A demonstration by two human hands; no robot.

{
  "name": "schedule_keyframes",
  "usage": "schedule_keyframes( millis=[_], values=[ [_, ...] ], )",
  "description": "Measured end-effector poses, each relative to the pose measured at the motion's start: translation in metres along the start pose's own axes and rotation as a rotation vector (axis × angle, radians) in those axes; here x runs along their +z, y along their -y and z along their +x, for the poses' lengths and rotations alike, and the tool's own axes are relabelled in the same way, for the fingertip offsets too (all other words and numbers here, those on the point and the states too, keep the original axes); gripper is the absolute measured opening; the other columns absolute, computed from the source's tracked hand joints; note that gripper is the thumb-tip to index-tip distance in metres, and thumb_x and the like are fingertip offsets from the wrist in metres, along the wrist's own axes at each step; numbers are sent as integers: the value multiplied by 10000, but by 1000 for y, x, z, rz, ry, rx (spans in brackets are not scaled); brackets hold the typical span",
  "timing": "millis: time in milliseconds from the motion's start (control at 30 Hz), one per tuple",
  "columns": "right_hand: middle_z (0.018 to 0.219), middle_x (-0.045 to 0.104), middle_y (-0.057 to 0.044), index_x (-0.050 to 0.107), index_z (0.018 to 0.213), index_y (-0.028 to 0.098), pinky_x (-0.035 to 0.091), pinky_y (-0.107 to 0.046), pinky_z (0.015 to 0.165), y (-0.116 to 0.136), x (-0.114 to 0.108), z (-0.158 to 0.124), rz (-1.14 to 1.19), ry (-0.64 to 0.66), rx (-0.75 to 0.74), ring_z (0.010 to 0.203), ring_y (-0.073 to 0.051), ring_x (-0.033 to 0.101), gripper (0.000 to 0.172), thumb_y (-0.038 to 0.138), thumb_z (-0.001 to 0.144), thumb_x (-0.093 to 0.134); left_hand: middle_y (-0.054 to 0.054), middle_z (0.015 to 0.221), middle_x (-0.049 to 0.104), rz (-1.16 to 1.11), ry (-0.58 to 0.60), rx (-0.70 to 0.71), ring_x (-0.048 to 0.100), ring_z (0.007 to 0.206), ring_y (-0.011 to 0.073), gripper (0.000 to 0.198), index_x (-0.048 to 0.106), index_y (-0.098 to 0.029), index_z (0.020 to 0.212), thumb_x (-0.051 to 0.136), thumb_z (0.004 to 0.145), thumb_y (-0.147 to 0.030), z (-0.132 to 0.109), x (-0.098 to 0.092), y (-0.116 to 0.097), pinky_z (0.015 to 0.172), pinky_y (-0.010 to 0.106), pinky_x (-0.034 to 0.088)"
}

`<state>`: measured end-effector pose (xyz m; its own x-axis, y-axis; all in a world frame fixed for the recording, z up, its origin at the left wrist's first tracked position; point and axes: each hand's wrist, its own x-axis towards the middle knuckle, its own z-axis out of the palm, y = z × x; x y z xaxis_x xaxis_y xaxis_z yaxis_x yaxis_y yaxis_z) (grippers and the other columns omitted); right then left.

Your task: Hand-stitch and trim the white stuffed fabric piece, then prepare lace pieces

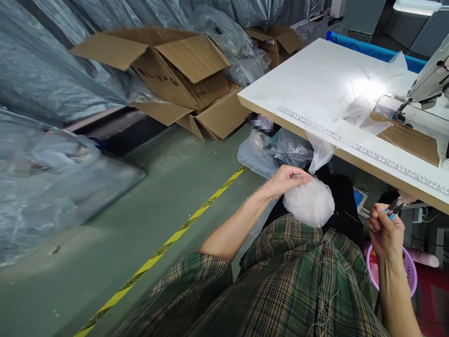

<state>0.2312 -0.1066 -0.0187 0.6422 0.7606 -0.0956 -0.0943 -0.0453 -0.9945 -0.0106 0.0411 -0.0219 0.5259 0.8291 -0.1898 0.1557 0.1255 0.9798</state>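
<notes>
My left hand (287, 180) pinches the upper edge of a round, white, sheer fabric piece (310, 203) above my lap. Its thumb lies on top of the cloth; the fingers beneath are partly hidden. To the right, my right hand (386, 229) is closed around small thread snips (393, 211) with blue handles and dark blades pointing up and away. The snips are apart from the white piece. A strip of sheer white fabric (320, 152) hangs over the table edge just beyond my left hand.
A white sewing table (294, 79) with a printed ruler edge carries a lit sewing machine (430, 75) and brown cardboard (409, 138). Open cardboard boxes (189, 70) and plastic-wrapped bundles (52, 187) lie left. A purple basket (410, 281) stands below my right hand. Yellow tape (168, 245) marks the floor.
</notes>
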Motion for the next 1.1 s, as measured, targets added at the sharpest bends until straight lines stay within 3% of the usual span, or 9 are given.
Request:
schedule_keyframes(
  millis=[100,200,267,333,500,633,833,933,1100],
  values=[
    [641,521,38,670,803,193,321,-246,459,1,6,8,-246,-108,-95,498,-83,376,476,555,564,867,73,805,749,52,97,9,612,713,144,374,792,-136,822,805,704,-490,-3,0,-4,649,248,468],
    [606,525,24,700,783,165,324,-252,474,2,38,6,-281,223,2,515,-96,411,556,689,617,785,59,749,727,79,149,20,600,683,139,400,791,-129,833,790,723,-514,-5,7,-8,627,244,452],
    [521,429,49,654,661,166,247,-238,427,1,60,2,-178,469,134,465,-75,330,611,773,635,721,59,762,732,79,160,34,605,692,142,404,793,-130,855,779,737,-516,-6,11,-10,633,243,454],
    [477,340,82,610,615,175,184,-220,398,1,72,0,-38,546,240,436,-55,253,603,754,595,774,63,795,744,86,158,48,622,726,153,386,796,-136,858,769,749,-505,-6,13,-10,652,245,460],
    [598,523,53,665,732,181,165,-173,356,8,52,8,263,455,280,421,-18,198,461,568,609,883,75,897,764,55,132,31,661,836,184,354,782,-142,842,784,738,-480,-8,10,-8,720,263,481],
    [658,588,26,690,753,190,166,-183,346,4,18,24,245,358,221,409,-17,187,422,546,625,876,55,853,745,-39,129,-24,651,781,155,379,738,-140,907,823,709,-452,-11,11,-8,703,257,482],
    [662,591,-36,741,823,170,309,-271,463,-20,-2,44,-535,26,-101,511,-130,414,598,685,531,825,30,769,716,-76,93,-10,608,696,110,363,669,-137,830,777,775,-479,-22,12,-11,662,227,456],
    [674,601,-46,750,882,155,329,-292,510,-21,16,41,-638,158,-169,533,-147,414,661,780,689,651,51,806,733,-46,66,40,628,737,126,383,678,-135,852,741,808,-510,-26,11,-11,678,232,457],
    [693,598,-31,666,725,188,328,-271,499,-7,66,23,-329,511,-110,536,-126,403,681,817,845,435,69,816,744,19,40,76,609,699,129,450,716,-122,914,693,833,-565,-26,8,-12,635,231,433]
  ],
)
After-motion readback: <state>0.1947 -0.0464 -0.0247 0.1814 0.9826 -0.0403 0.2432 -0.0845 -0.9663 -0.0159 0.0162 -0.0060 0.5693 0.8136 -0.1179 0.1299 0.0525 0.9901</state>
